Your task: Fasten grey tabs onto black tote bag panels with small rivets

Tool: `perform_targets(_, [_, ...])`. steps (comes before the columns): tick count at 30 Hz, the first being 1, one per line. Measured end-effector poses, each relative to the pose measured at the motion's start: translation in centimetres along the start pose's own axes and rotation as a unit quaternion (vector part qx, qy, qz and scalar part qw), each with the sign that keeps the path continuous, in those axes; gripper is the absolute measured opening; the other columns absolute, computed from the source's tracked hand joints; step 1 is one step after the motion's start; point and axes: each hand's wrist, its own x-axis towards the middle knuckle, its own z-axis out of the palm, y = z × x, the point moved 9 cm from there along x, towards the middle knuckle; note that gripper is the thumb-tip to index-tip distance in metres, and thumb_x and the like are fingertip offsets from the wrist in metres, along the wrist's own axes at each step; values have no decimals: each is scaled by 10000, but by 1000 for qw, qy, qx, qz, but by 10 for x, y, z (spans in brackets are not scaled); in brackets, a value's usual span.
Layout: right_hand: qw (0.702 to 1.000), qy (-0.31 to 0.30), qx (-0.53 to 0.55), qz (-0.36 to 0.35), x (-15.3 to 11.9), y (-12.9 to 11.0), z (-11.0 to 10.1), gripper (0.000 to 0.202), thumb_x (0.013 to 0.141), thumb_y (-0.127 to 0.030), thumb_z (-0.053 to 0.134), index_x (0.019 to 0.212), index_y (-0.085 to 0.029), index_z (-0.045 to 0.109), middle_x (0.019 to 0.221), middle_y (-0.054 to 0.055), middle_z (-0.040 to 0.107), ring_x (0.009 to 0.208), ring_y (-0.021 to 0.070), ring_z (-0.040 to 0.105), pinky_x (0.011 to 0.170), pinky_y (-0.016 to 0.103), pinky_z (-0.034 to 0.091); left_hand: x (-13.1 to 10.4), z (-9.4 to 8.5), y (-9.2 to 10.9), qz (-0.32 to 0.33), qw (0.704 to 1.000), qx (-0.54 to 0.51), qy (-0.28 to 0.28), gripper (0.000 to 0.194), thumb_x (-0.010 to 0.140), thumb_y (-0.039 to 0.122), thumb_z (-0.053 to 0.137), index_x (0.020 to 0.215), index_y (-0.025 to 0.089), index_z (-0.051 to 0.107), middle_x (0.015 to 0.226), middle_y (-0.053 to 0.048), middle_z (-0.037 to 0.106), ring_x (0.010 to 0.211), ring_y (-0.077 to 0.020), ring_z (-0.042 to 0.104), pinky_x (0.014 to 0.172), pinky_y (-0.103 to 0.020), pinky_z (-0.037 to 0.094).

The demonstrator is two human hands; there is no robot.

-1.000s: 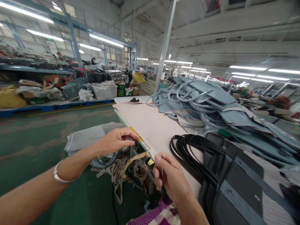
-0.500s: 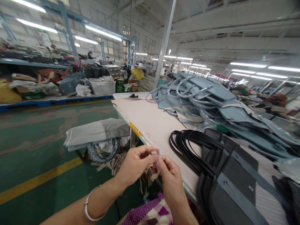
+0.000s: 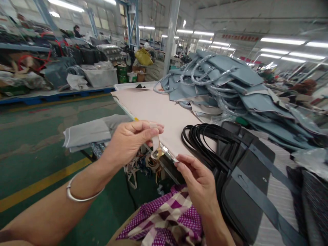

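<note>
My left hand point(image 3: 133, 138) is closed in a pinch on a pale beige strip point(image 3: 155, 143). The strip hangs in a curl below the fingertips, above the table's near edge. My right hand point(image 3: 196, 174) is lower and to the right, apart from the strip. Its thumb and index finger are pressed together at the table edge; a small dark and shiny bit shows at the tips, too small to name. To the right of this hand lie black bags point(image 3: 252, 181), with looped black straps point(image 3: 200, 136) beside them.
Grey-blue bag pieces with plastic-wrapped handles point(image 3: 217, 82) are heaped at the table's back right. A pale sheet covers the table point(image 3: 151, 102). Folded grey material point(image 3: 87, 133) sits low on the left. Loose strips point(image 3: 132, 171) hang under the edge. Boxes and bags line the far left.
My hands have come apart: the left moved up and left with the pale strip, the right moved right and slightly up. The camera view has tilted down a little.
</note>
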Motion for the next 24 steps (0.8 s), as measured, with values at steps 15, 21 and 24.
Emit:
perform_targets(15, [969, 218, -111, 33, -66, -10, -175, 237, 862, -433, 720, 961, -222, 765, 849, 51, 750, 655, 155, 704, 615, 226, 596, -15, 177, 42, 184, 861, 228, -416, 464, 977, 475, 574, 630, 168, 593, 583, 28, 591, 518, -86, 530, 480, -188, 326])
perform_targets(21, [957, 139, -240, -86, -74, -50, -183, 210, 911, -171, 626, 1080, -275, 695, 938, 1, 705, 853, 133, 672, 777, 236, 553, -53, 259, -12, 431, 737, 307, -420, 487, 1043, 501, 370, 700, 189, 517, 605, 28, 530, 507, -124, 463, 505, -295, 265])
perform_targets(24, [937, 125, -304, -119, -76, -55, -185, 286, 866, -100, 625, 1110, -246, 654, 983, 13, 688, 871, 134, 648, 806, 249, 538, -56, 276, -20, 460, 706, 322, -431, 445, 1052, 466, 376, 729, 194, 517, 616, 24, 540, 504, -138, 465, 504, -312, 255])
